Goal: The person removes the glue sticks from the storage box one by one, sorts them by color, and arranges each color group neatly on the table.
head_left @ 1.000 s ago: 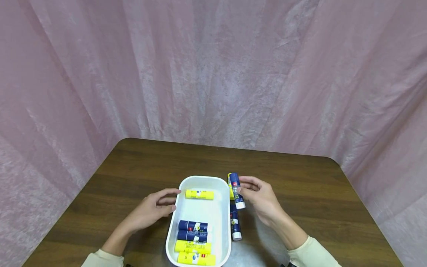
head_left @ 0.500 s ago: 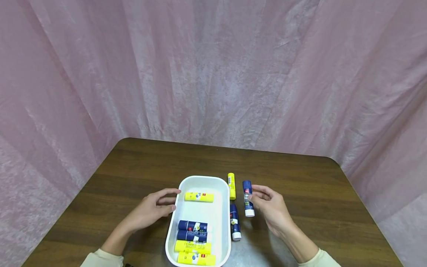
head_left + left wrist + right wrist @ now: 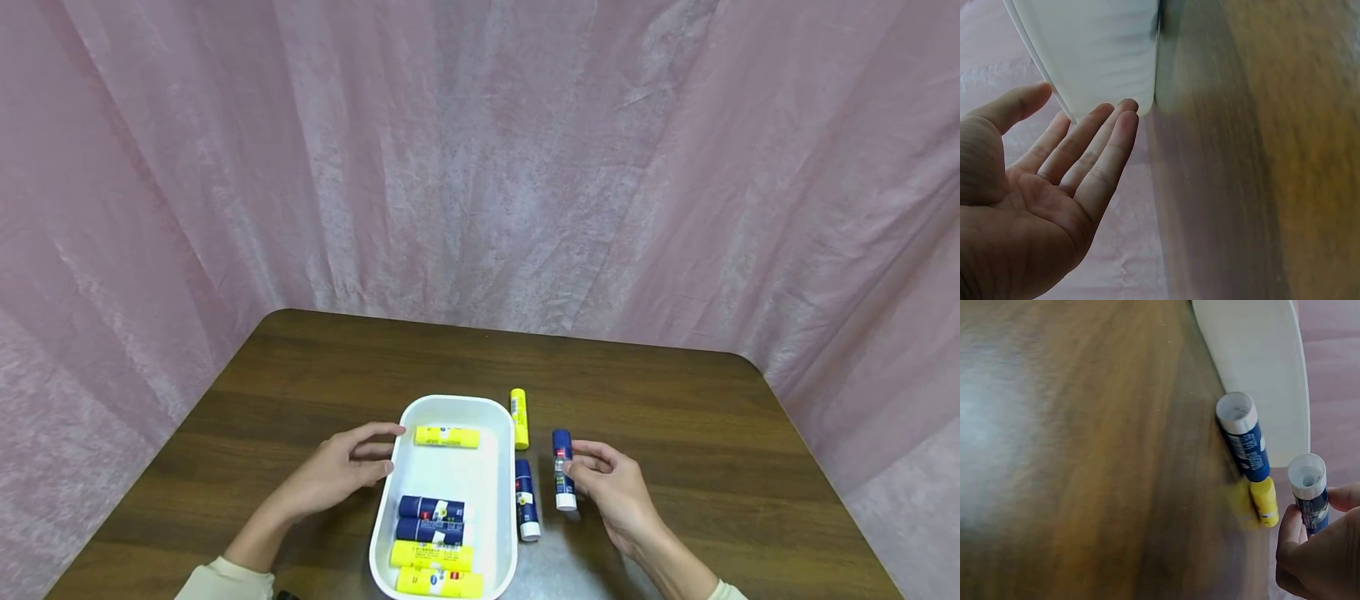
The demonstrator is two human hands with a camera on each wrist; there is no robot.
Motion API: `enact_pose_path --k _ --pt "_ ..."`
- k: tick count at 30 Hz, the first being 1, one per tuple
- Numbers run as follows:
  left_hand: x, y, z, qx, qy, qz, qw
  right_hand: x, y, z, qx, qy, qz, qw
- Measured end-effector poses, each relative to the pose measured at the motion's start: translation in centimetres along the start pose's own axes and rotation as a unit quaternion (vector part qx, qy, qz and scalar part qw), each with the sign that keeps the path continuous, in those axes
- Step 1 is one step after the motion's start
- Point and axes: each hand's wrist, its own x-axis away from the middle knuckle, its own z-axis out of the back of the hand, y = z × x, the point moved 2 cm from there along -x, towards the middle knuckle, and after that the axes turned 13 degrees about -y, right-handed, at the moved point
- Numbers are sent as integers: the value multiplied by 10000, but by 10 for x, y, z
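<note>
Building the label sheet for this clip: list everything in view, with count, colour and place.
Tray: 1, white, near middle of the table.
Glue sticks in the tray: 5; one yellow at the far end, two blue and two yellow at the near end.
Glue sticks on the table: 2, right of the tray; yellow farther, blue nearer.
Held glue stick: 1, blue with white end, right of those two.
Table: 1, dark brown wood.
Curtain: pink, behind and on both sides of the table.
Sleeves: 2, cream, at the bottom edge.
Left hand: at the tray's left rim, fingers straight.
Right hand: pinches the held glue stick.
</note>
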Motion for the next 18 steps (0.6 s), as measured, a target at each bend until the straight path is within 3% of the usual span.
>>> enact_pose_path --k 18 --pt "-1 -1 0 13 3 96 10000 6 26 0 375 213 -112 9990"
